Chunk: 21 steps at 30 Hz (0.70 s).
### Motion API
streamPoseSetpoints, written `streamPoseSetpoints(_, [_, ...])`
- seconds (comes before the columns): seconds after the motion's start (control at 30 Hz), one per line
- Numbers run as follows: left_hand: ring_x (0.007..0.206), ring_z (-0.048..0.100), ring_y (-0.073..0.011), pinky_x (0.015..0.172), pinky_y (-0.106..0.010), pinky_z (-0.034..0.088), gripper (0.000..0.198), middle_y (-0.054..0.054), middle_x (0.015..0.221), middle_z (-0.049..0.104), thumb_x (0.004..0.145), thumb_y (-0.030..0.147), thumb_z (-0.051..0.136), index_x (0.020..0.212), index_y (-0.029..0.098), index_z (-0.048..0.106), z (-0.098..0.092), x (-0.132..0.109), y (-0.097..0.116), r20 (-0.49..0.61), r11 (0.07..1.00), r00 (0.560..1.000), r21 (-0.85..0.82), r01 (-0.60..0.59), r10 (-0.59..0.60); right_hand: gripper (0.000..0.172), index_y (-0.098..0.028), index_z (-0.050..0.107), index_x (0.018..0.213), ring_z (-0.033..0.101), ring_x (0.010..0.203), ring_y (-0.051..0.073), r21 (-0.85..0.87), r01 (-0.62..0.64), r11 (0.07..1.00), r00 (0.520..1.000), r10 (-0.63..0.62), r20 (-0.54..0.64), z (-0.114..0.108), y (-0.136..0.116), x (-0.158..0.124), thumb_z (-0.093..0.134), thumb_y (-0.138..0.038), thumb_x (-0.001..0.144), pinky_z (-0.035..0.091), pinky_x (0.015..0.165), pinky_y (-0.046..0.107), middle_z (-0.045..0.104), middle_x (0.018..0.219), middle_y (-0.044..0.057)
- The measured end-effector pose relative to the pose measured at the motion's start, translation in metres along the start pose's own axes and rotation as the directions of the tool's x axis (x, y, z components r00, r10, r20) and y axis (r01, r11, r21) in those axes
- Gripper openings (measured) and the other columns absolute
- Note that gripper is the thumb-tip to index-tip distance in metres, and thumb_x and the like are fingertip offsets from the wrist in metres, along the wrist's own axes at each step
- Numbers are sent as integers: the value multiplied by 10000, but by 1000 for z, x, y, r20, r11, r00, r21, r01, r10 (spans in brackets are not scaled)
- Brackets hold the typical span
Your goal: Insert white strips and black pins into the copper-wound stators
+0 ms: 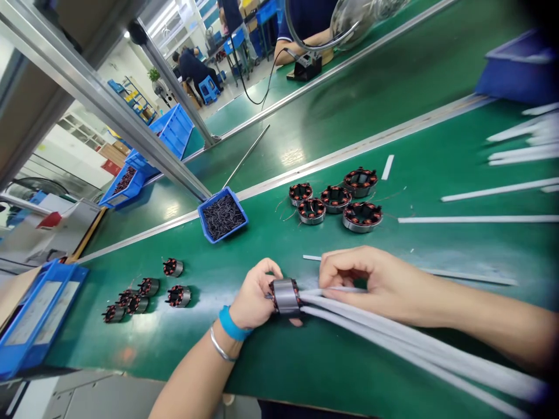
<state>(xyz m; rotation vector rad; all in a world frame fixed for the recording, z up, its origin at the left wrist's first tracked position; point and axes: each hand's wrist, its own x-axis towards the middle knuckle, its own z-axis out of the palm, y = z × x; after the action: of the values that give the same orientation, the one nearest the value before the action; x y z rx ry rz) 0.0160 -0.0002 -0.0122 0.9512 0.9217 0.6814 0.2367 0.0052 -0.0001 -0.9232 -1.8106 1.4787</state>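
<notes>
My left hand (257,297), with a blue wristband and a silver bangle at the wrist, is closed around a motor stator (286,297) with a grey metal ring and copper windings at its ends. Several long white strips (371,317) run from the stator's right side toward the lower right. My right hand (353,270) pinches one white strip close to the stator. The strip's far end inside the stator is hidden. Beyond my hands stands a group of wound stators (335,199) with thin loose wires. More finished-looking stators (178,295) sit to the left.
A small blue bin (222,215) of short black pieces stands by the metal rail. Loose white strips (480,220) lie at the right, near a dark blue bin (519,70). A blue tray (39,317) is at far left. Across the bench, a person's forearm (301,49) rests.
</notes>
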Motion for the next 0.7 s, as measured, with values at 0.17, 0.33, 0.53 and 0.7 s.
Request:
streamPoseSetpoints(0.17, [623,678,-172,538,-284,587,393,-42,793,709,593,203,803,937,137,625,4,-3,3,27,999,1000,-42,-9,11,316,-167,650,608,465,490,102,171,-134,976,988,145,-56,-1,-4,4,779,-454,635,411,465,224,553,519,0])
streamPoseSetpoints(0.33, [719,677,-216,667,-358,582,517,-75,846,711,546,246,806,1033,121,687,8,-9,3,92,989,996,-142,30,-17,685,-173,737,937,699,861,215,475,-261,840,951,309,-24,-68,-13,48,250,-653,900,514,640,356,718,1032,96])
streamPoseSetpoints(0.53, [900,662,-204,853,-310,508,528,-124,992,705,654,246,770,1150,100,662,15,-12,-6,-15,988,994,118,-103,105,1010,-18,677,1018,594,1081,254,644,-237,727,953,303,9,-81,2,89,-294,-227,835,444,628,427,509,1303,188])
streamPoseSetpoints(0.7, [786,660,-175,718,-267,516,399,-115,919,720,760,232,608,1132,105,676,15,-15,-11,-16,922,981,344,-178,195,710,-101,705,851,689,913,203,202,-161,966,902,228,-367,-83,14,86,68,-395,954,452,576,370,670,1142,113])
